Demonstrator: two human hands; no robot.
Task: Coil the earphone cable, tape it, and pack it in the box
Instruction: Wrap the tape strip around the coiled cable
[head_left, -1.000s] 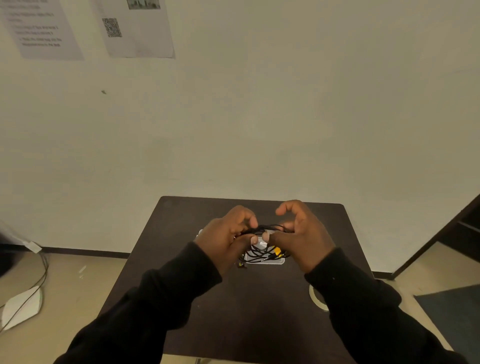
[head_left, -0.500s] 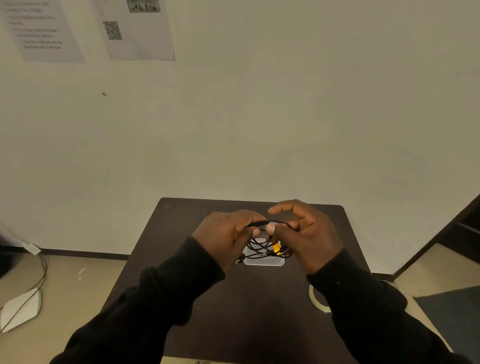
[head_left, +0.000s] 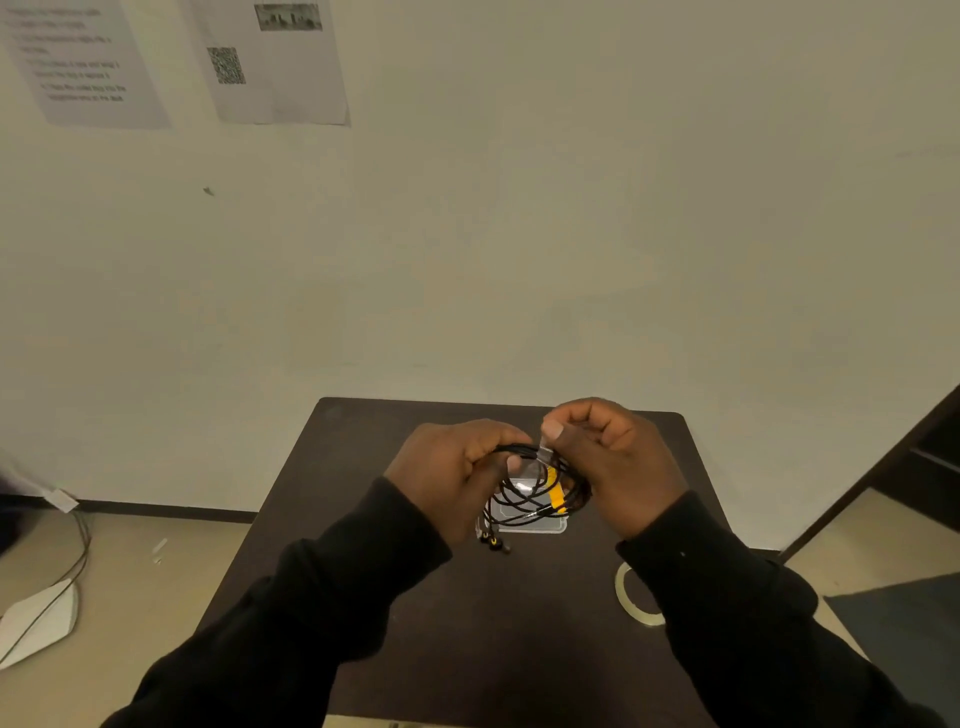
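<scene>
- Pale bare wall fills most of the view, with two printed paper sheets (head_left: 270, 62) taped high on the left; their text is too blurred to read. Below stands a dark brown square counter (head_left: 363, 519), and a white flat device with a cable (head_left: 39, 618) lies on the floor at the far left.
- Left hand (head_left: 452, 475), in a black sleeve, is clenched around the left side of the coiled black earphone cable (head_left: 530, 488), thumb pressing the strands together. The coil hangs in the air between both hands, above the counter.
- Its loops hang down from the top bundle, which runs left to right from one hand to the other. Small black and yellow earbuds (head_left: 493, 540) dangle under the left hand.
- A yellow band (head_left: 555, 493) shows on the lower right of the coil; I cannot tell if it is tape or part of the cable.
- Directly under the coil lies a clear flat plastic box (head_left: 535, 525), mostly hidden by the loops, so I cannot tell if it is open.
- Right hand (head_left: 618, 462) pinches a small clear piece of tape (head_left: 543, 453) at the top of the bundle, just beside the left thumb. I judge the wrapping must go around this bundle, across its long axis.
- A ring-shaped roll of clear tape (head_left: 631, 597) lies on the counter, half hidden by the right sleeve.
</scene>
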